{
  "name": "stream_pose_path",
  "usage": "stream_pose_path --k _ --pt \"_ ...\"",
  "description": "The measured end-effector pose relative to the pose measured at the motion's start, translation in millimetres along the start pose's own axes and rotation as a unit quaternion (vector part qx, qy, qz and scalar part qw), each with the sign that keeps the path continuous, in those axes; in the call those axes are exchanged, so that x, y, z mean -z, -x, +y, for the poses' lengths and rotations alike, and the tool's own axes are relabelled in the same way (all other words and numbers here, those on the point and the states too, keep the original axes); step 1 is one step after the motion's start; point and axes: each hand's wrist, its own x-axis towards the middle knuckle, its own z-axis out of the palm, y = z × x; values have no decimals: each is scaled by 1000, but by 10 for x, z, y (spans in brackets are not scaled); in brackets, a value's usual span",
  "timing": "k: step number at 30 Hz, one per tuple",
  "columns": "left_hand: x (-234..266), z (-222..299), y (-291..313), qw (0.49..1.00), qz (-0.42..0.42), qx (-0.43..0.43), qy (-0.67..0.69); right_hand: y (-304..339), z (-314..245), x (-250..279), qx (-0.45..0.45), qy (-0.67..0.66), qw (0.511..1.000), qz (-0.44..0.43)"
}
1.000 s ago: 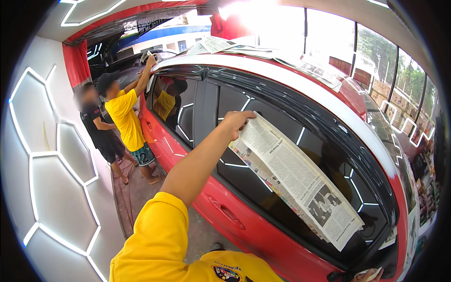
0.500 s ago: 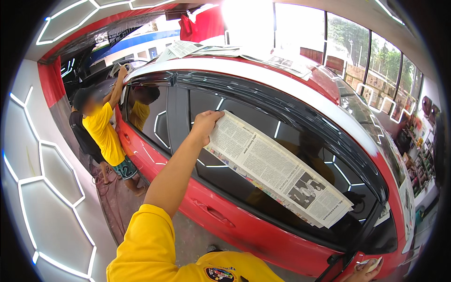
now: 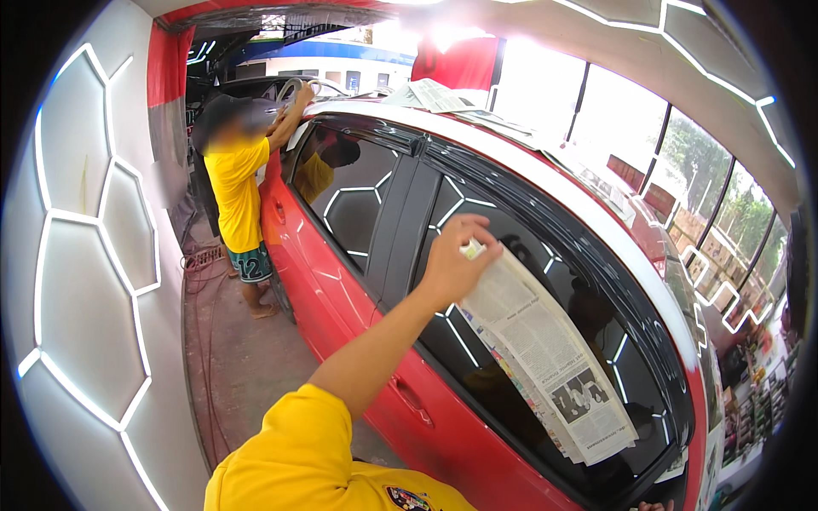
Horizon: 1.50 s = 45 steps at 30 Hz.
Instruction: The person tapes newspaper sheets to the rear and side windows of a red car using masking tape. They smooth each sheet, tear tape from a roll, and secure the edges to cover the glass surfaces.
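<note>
Newsprint (image 3: 545,341), a long pale-grey paper strip, slants from upper left to lower right in front of the dark, glossy side window (image 3: 486,392) of a shiny red car (image 3: 328,264). Your bare left hand (image 3: 452,268) is at its upper end, fingers bent and drawn close, apparently holding the paper; a small pale patch shows between them. Compared with a moment ago, those fingers are more curled and lifted, which suggests an adjusted grip, with the strip's place on the glass not yet settled. Your right hand (image 3: 654,507), seen more fully before, is now almost cut off at the lower edge, so you cannot tell what it holds.

The strip carries dense columns of print, headlines and a black-and-white photograph. A colourful emblem (image 3: 407,498) marks your yellow shirt. Ahead, a co-worker in a yellow shirt (image 3: 234,183) reaches up beside the car, wearing dark green shorts (image 3: 251,266) with a white number. More printed newspaper sheets (image 3: 434,95) lie on the roof.
</note>
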Motion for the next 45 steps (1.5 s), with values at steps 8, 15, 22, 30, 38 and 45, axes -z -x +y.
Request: stream_pose_path --k 8,15,22,30,38,45 --pt "1226 909 909 922 -70 -162 345 567 -578 -570 344 268 866 -244" --pt "2633 421 1003 927 -3 -148 344 1669 -1261 -1407 360 153 756 -524" --pt "4460 -148 1405 977 69 -32 201 3324 -1738 -2192 325 40 677 -659" --pt "6105 -209 1738 983 181 -22 29 5223 -1976 -3124 122 -57 419 -898" --pt "6904 -564 1998 947 284 22 -149 6411 -2126 -4120 209 -60 452 -865" --pt "7468 -1376 1751 908 343 31 -239 7417 -2082 -5166 253 -126 555 -782"
